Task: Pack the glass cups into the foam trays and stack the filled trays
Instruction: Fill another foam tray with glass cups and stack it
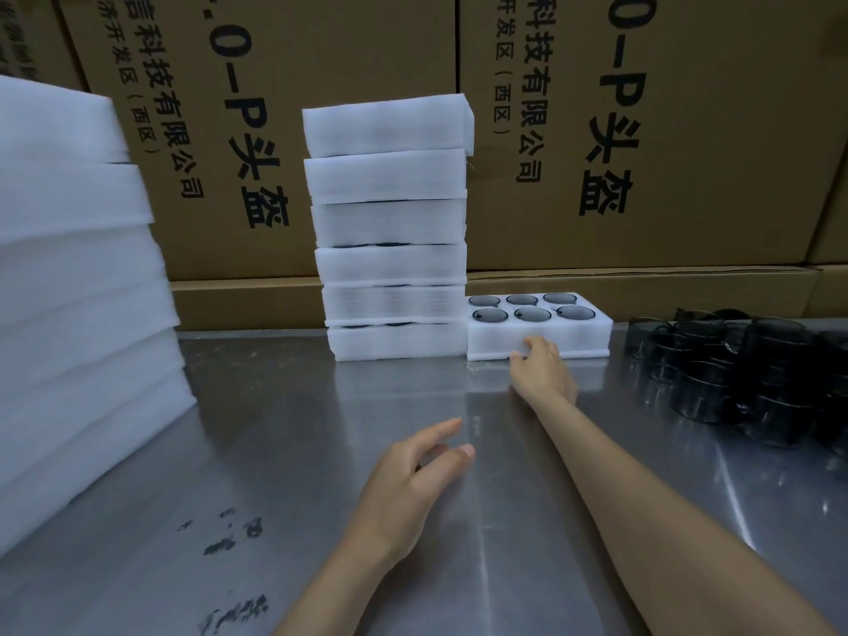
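A white foam tray (583, 338) lies on the steel table at the back, with several dark glass cups (532, 314) seated in its holes. My right hand (543, 371) reaches out to it, and its fingertips touch the tray's front wall. Directly left of that tray rises a stack of filled foam trays (390, 227), touching it. My left hand (413, 479) hovers over the table's middle with fingers spread and nothing in it. A cluster of loose dark glass cups (743, 374) stands at the right.
A tall pile of white foam pieces (78, 286) fills the left side. Large cardboard boxes (665, 130) form a wall behind the steel table (275, 429). Dark smudges mark the table's front left.
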`<control>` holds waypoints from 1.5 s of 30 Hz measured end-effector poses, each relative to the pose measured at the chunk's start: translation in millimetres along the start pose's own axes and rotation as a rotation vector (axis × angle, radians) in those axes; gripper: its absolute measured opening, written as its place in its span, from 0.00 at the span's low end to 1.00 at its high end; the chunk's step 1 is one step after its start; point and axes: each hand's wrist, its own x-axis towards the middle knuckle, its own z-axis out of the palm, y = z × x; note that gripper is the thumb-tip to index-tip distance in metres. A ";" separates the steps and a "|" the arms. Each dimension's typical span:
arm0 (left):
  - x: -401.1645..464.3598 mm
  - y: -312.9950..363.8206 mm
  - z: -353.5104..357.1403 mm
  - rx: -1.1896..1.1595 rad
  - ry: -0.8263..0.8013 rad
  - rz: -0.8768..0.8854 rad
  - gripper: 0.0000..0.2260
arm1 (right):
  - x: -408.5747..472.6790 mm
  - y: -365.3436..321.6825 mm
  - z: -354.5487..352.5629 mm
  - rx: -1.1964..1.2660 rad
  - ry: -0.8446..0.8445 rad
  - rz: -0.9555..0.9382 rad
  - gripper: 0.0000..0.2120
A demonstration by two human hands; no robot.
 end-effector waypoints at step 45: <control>-192.6 19.5 -172.8 1.673 0.286 -0.235 0.33 | -314.1 45.2 -136.8 -0.300 -0.135 -0.418 0.16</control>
